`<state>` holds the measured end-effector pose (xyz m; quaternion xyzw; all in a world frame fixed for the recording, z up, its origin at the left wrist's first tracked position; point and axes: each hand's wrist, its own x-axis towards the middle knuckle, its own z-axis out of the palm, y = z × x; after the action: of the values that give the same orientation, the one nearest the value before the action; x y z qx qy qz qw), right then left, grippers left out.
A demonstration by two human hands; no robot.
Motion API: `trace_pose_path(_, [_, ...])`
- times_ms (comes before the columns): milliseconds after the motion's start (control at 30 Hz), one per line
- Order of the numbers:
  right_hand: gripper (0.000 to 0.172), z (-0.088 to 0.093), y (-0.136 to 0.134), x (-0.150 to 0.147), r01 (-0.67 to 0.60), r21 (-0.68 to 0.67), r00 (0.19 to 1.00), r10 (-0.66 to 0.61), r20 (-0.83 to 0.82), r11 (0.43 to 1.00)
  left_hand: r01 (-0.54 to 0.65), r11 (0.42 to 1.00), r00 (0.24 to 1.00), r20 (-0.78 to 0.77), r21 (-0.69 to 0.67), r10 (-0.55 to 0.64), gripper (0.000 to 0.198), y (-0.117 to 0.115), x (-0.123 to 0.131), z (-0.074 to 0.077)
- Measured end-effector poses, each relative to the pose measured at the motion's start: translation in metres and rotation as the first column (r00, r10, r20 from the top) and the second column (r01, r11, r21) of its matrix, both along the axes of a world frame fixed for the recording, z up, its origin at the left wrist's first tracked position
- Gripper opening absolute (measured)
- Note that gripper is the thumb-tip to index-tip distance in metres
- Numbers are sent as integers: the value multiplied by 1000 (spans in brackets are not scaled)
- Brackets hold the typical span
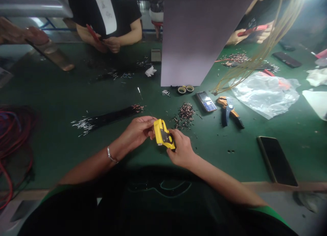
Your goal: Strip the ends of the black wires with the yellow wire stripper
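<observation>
1 yellow crimping tool [162, 133], 2 tape rolls [182, 90]

You held the crimping tool [163, 134] between your left hand [138, 132] and right hand [182, 149], above the bench mat [230, 167]. To the left of the tool lay a long bundle of wires [107, 118], and just behind it sat a heap of terminals [185, 115]. Further right, behind your hands, came a keypad phone [206, 101], a wire stripper [228, 111] and a plastic bag [264, 94], in that order. A smartphone [277, 161] lay nearer you on the right. Two tape rolls [185, 89] lay behind the heap, at the foot of an upright board [196, 34]. A cable coil [12, 140] lay at the far left, and a co-worker [109, 17] faced you across the bench.
</observation>
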<state>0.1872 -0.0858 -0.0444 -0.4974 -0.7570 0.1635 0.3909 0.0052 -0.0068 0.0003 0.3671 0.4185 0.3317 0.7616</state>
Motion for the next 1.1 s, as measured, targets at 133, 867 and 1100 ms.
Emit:
trace_pose_path(133, [48, -1, 0, 0, -2, 46, 1000, 3, -19, 999, -5, 1000, 1000, -2, 11, 5, 16, 0, 0, 0])
trace_pose_path(867, [19, -2, -1, 2, 23, 91, 998, -28, 62, 996, 28, 999, 999, 21, 24, -28, 15, -2, 1, 1])
trace_pose_path(1100, [19, -2, -2, 2, 33, 96, 997, -39, 62, 995, 45, 998, 999, -7, 38, -44, 15, -1, 1, 1])
